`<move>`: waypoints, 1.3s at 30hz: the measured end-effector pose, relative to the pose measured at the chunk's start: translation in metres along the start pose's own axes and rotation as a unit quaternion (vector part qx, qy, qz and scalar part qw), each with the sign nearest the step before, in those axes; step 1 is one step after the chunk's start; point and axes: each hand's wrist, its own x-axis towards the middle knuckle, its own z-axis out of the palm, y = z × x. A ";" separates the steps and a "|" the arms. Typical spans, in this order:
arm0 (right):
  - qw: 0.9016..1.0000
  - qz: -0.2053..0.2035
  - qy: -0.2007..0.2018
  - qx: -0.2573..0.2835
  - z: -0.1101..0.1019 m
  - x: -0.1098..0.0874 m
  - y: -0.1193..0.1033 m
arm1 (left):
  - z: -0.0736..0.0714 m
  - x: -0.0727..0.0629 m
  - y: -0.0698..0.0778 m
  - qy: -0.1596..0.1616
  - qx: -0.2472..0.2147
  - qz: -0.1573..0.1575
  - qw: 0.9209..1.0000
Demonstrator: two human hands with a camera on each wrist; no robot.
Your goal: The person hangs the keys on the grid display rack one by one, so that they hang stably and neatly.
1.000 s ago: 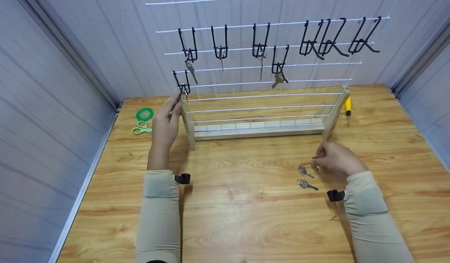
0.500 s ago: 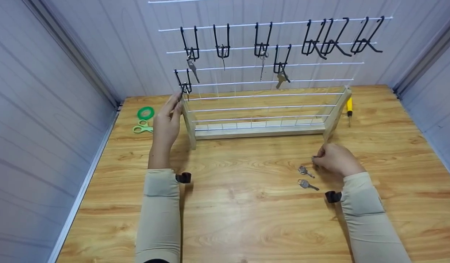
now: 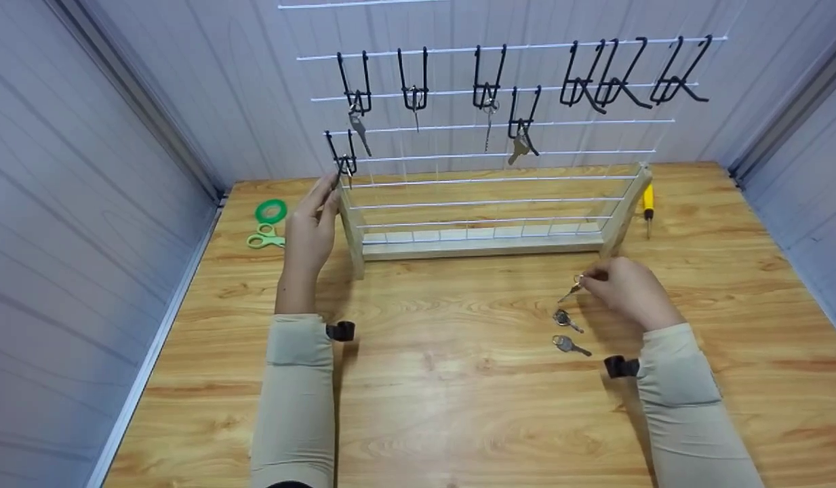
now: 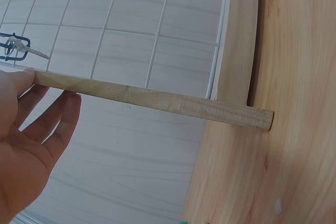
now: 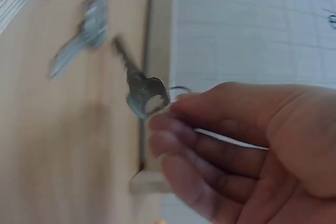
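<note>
In the head view my right hand (image 3: 629,288) pinches a key (image 3: 569,293) by its ring, just above the table. The right wrist view shows this held key (image 5: 140,94) dangling from thumb and fingers, slightly blurred. Two more keys with rings lie beside it, the nearer key (image 3: 571,345) and the farther key (image 3: 567,320). My left hand (image 3: 309,234) grips the left wooden side post (image 4: 142,97) of a wire grid rack, thumb on one side and fingers on the other. Close above that hand, a key hangs on a black hook (image 3: 347,165).
The rack's wooden base bar (image 3: 479,248) stands on the table (image 3: 445,407). Several black hooks hang on its wires, some bearing keys; the right-hand black hooks (image 3: 618,85) bear none. Green tape (image 3: 270,201) and scissors (image 3: 263,238) lie left, a yellow screwdriver (image 3: 648,203) right.
My right hand has lifted a key by its ring, and the key now shows clear of the fingers. My left hand has stayed on the rack's post.
</note>
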 end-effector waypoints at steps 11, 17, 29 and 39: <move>0.974 -0.065 0.165 0.142 -0.034 -0.022 -0.064 | 0.001 0.000 0.003 -0.003 -0.012 0.005 1.000; 0.929 -0.120 0.247 0.248 -0.054 -0.030 -0.098 | 0.000 0.000 0.003 -0.007 -0.011 0.000 1.000; 0.837 -0.202 0.373 0.345 -0.079 -0.031 -0.148 | -0.002 -0.002 0.003 -0.012 -0.004 -0.005 1.000; 0.804 -0.217 0.439 0.337 -0.085 -0.018 -0.158 | -0.001 -0.002 0.001 -0.011 -0.013 -0.005 1.000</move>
